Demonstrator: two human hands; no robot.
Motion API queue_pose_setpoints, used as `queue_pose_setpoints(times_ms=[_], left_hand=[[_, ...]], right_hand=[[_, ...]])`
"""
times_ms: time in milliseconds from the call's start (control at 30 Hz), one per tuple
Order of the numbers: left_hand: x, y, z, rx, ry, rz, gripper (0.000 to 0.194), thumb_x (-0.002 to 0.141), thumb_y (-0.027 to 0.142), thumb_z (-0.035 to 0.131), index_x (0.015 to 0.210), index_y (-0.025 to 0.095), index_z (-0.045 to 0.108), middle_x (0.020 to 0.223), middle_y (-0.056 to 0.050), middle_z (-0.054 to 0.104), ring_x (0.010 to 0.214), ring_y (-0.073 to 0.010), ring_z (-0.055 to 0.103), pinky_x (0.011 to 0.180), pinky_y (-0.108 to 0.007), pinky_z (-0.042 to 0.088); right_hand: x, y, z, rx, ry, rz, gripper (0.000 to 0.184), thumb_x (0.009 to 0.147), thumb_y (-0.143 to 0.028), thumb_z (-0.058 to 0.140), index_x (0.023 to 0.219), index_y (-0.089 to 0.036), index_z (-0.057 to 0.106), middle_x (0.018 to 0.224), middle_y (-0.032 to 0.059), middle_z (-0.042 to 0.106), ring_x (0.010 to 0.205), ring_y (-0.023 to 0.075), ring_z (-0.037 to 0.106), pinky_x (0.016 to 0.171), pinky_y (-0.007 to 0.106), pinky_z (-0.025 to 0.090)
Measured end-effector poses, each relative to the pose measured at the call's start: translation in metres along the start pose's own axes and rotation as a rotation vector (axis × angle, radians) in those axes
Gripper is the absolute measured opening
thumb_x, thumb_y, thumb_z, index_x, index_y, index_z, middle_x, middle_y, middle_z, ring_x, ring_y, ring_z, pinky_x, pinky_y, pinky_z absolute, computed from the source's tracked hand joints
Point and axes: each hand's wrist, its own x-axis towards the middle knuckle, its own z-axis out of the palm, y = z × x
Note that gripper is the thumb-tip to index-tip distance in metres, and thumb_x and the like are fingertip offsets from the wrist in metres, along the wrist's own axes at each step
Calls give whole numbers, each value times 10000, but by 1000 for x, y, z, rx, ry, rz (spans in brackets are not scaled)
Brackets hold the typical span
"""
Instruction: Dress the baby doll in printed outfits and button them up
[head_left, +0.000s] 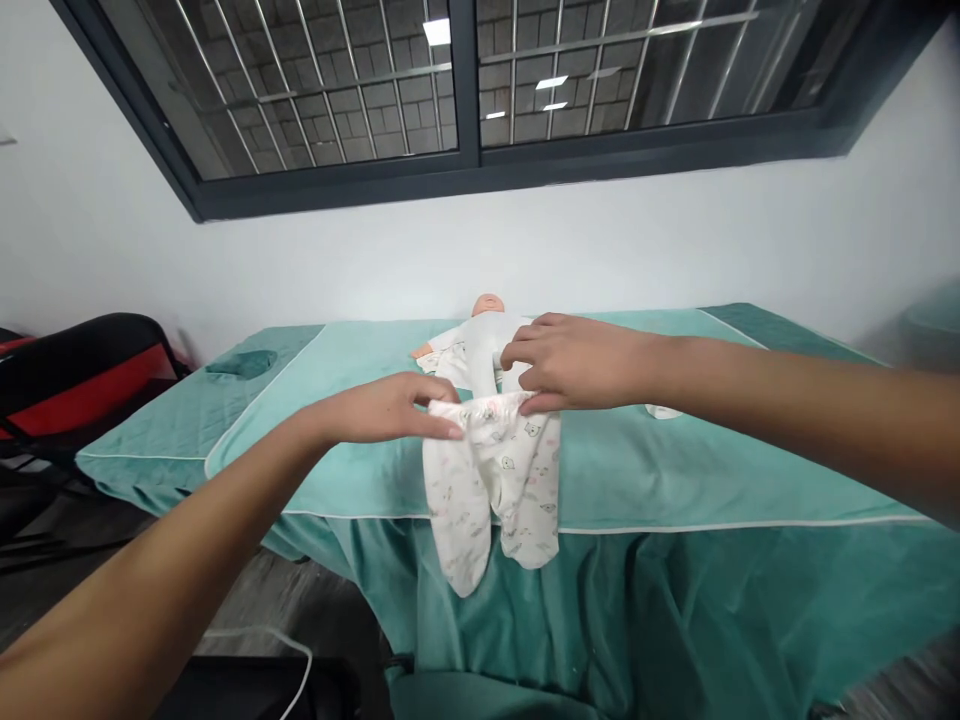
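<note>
A pair of white patterned baby pants (491, 470) hangs by its waistband between my two hands, the legs dangling over the table's front edge. My left hand (401, 405) pinches the left end of the waistband between thumb and fingers. At the other end, my right hand (562, 362) grips the waistband with its thumb below and fingers curled above. Behind the pants a baby doll (489, 304) lies on its back, head toward the wall, in a white top (450, 352). My right hand and the pants hide part of its body and legs.
A light green sheet (337, 470) with white piping covers the massage bed (187, 400), which has a face hole (241, 363) at its left. A small white cloth (663, 411) lies right of the doll. Left stands a black and red chair (90, 385); a white cable (296, 650) runs below.
</note>
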Motion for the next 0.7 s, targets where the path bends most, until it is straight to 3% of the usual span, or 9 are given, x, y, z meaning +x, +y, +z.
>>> queue_pose_setpoints(times_ms=[67, 200, 333, 367, 433, 467, 533, 633, 700], left_hand=[[-1, 0, 1, -174, 11, -21, 257, 787, 438, 692, 832, 191, 636, 888, -11, 649, 814, -167, 602, 724, -280, 459], [2, 5, 14, -341, 248, 34, 265, 704, 326, 747, 738, 186, 524, 787, 10, 623, 720, -141, 583, 651, -258, 440], [5, 8, 25, 14, 700, 132, 175, 749, 252, 627, 686, 197, 474, 815, -2, 673, 751, -149, 604, 668, -257, 422], [5, 7, 26, 153, 768, 140, 159, 755, 258, 607, 676, 199, 483, 770, 1, 661, 722, -149, 591, 662, -262, 408], [4, 3, 25, 400, 795, 103, 165, 760, 290, 593, 649, 202, 509, 645, 12, 593, 650, -152, 546, 642, -277, 375], [4, 2, 25, 471, 760, 78, 166, 761, 303, 593, 646, 203, 528, 609, 14, 564, 641, -158, 535, 645, -283, 370], [3, 2, 27, 451, 578, 61, 156, 776, 334, 605, 689, 206, 588, 640, 10, 590, 694, -174, 566, 690, -288, 394], [2, 10, 40, 155, 129, 67, 207, 796, 406, 652, 895, 226, 679, 880, 5, 690, 834, -178, 618, 769, -278, 441], [2, 18, 53, -26, -153, 65, 287, 780, 461, 692, 954, 232, 684, 925, 7, 679, 832, -169, 610, 736, -264, 451]], right_hand=[[-4, -1, 0, -39, -21, 77, 383, 978, -436, 538, 782, -153, 706, 1078, 104, 681, 867, 214, 577, 801, 381, 367], [-8, -5, -9, 6, 21, 132, 357, 972, -423, 544, 807, -154, 710, 1059, 105, 698, 849, 228, 605, 799, 392, 393], [-13, -13, -20, 276, 112, 36, 296, 950, -397, 566, 817, -177, 712, 1205, 90, 675, 1054, 240, 604, 865, 367, 416], [-15, -15, -21, 335, 114, 28, 296, 946, -410, 567, 824, -184, 713, 1255, 85, 657, 1112, 243, 589, 872, 357, 418], [-19, -16, -21, 381, 60, 56, 308, 943, -445, 559, 853, -197, 719, 1295, 77, 642, 1144, 247, 580, 846, 344, 419], [-22, -16, -20, 371, 5, 97, 321, 949, -458, 543, 867, -203, 720, 1256, 76, 662, 1096, 244, 600, 813, 338, 415], [-26, -13, -16, 320, -99, 208, 342, 970, -464, 498, 893, -214, 718, 1076, 69, 718, 920, 225, 635, 737, 323, 389], [-32, -8, -11, 256, -124, 315, 344, 985, -444, 463, 890, -219, 705, 857, 48, 717, 750, 199, 613, 681, 307, 346], [-34, -8, -9, 256, -59, 281, 326, 982, -419, 471, 854, -214, 689, 835, 40, 702, 740, 185, 601, 682, 302, 340]])
